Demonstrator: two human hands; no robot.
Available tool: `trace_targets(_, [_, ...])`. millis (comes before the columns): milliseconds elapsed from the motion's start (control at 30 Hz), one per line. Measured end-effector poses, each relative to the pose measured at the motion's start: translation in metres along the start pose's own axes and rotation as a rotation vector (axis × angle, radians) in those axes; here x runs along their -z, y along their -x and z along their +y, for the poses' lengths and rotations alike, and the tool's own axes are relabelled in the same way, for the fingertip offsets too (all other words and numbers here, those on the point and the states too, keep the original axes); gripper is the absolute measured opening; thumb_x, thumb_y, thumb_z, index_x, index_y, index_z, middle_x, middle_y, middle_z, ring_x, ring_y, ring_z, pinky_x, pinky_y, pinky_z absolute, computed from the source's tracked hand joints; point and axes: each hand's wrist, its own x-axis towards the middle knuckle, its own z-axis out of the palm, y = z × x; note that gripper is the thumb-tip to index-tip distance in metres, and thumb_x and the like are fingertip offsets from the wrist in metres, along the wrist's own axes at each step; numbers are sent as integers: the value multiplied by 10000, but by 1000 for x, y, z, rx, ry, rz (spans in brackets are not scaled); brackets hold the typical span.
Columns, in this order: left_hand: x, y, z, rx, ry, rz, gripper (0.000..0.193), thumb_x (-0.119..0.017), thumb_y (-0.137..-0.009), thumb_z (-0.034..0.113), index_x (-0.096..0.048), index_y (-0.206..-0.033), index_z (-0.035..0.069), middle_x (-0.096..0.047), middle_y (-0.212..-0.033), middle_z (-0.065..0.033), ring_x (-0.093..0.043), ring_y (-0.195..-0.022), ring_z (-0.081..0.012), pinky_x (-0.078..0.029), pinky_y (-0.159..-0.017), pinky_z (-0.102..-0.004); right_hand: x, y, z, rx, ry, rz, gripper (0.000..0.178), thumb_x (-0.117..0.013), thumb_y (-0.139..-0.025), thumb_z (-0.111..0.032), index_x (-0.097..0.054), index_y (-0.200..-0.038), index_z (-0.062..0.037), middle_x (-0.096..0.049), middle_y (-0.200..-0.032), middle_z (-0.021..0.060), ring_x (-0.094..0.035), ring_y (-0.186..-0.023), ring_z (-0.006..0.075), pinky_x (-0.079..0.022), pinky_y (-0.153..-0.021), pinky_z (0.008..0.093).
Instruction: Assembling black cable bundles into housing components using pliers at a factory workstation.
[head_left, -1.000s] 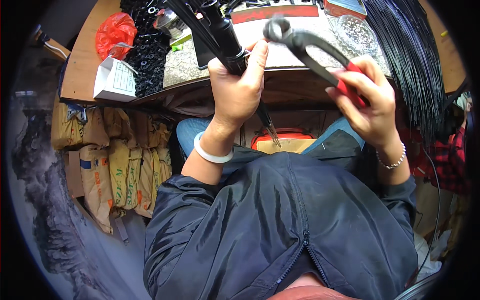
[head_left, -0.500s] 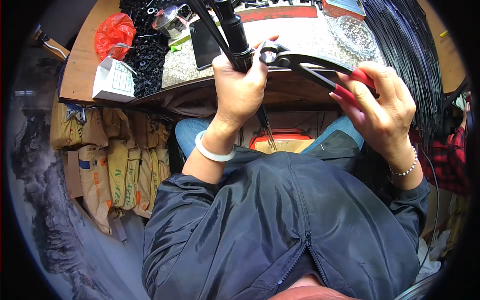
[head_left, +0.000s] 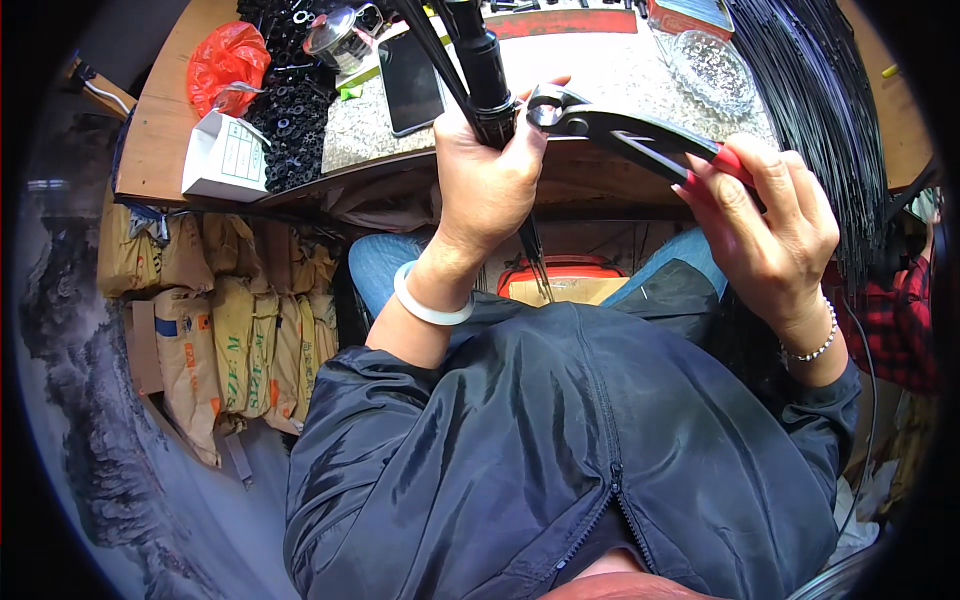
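Observation:
My left hand is wrapped around a black umbrella frame, a thick tube with thin ribs that come out below the fist. The frame leans slightly, its top toward the table. In my right hand are black end-cutting pincers with red grips, squeezed nearly together. The round jaws meet right beside my left thumb, against the frame's collar. What the jaws bite on is too small to make out.
On the worktable lie a phone, a glass dish, a red plastic bag, a white box and heaps of small black parts. Long black rods hang over the right edge. Brown sacks are stacked at lower left.
The pincers' handles have come closer together. Both hands, with the frame and the pincers, have shifted slightly to the right.

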Motion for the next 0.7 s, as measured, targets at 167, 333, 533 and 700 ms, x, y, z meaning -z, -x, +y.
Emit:
trace_targets(167, [-1,3,2,-5,38,18,221,-474,-853,18,-578,-1011,-98,-540,-620,-28,-362,-396,-12,-300,-361,-173,4,0,-3,-22,-54,-72,207,-744,-685,-111,-596,-790,-11,-598,-941,121,-572,-673,236,-477,-572,311])
trace_targets(333, [-2,8,9,-14,14,-35,222,-537,-898,134,-573,-880,-84,-603,-815,-104,-412,-449,-11,-358,-413,-167,1,10,8,-371,-1010,-678,203,-615,-792,-158,-496,-737,-2,-582,-699,155,-588,-526,236,-473,-478,312])
trace_targets(533, [-5,6,0,-149,91,-48,244,-585,-871,173,-543,-803,-58,-485,-683,-9,-384,-466,-15,-443,-553,-197,-10,11,-11,-869,-1811,-1084,442,-804,-654,-74,-399,-828,-46,-498,-554,22,-569,-442,125,-453,-400,256])
trace_targets(700, [-5,8,4,17,102,-26,245,-586,-876,171,-560,-861,-72,-533,-695,-35,-385,-456,-7,-349,-415,-157,-30,35,-24,-344,-648,-92,568,-792,-684,-190,-445,-1106,-33,-560,-736,87,-551,-525,200,-460,-492,306])
